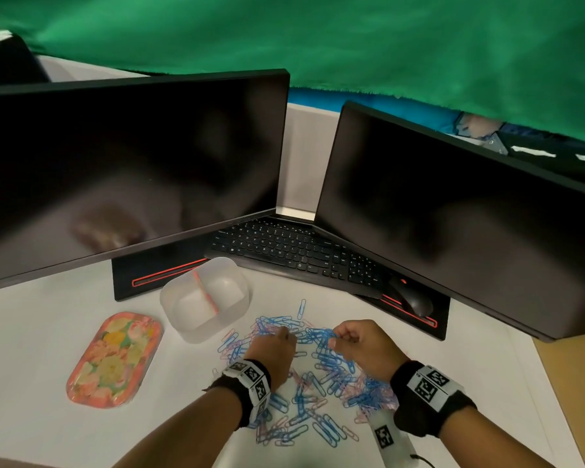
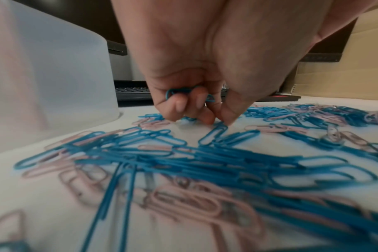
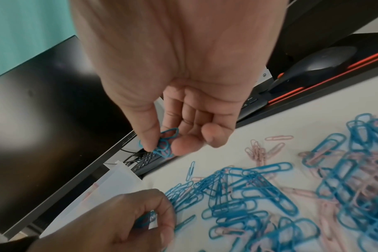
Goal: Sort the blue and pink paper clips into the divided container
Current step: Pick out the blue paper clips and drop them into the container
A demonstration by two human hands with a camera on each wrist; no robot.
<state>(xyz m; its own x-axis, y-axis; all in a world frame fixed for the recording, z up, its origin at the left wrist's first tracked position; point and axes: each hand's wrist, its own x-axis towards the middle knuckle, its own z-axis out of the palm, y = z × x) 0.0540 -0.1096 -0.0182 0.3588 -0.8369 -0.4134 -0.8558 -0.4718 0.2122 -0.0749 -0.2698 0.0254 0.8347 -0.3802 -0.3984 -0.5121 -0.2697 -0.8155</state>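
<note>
A loose pile of blue and pink paper clips [image 1: 318, 376] covers the white desk in front of me. My left hand [image 1: 277, 342] is down on the pile's far edge, its curled fingers holding several blue clips [image 2: 179, 93] while its fingertips [image 2: 207, 119] touch another blue clip on the desk. My right hand [image 1: 348, 339] hovers above the pile and pinches a small bunch of blue clips [image 3: 165, 145] between thumb and forefinger. The translucent divided container [image 1: 169, 298], with a pink divider strip [image 1: 205, 293], stands just behind and left of my left hand.
A floral oval tray [image 1: 112, 359] lies to the left of the container. Two dark monitors [image 1: 132, 170] [image 1: 460, 214], a black keyboard [image 1: 284, 248] and a mouse [image 1: 412, 298] stand behind the pile. A green cloth [image 1: 318, 38] hangs at the back.
</note>
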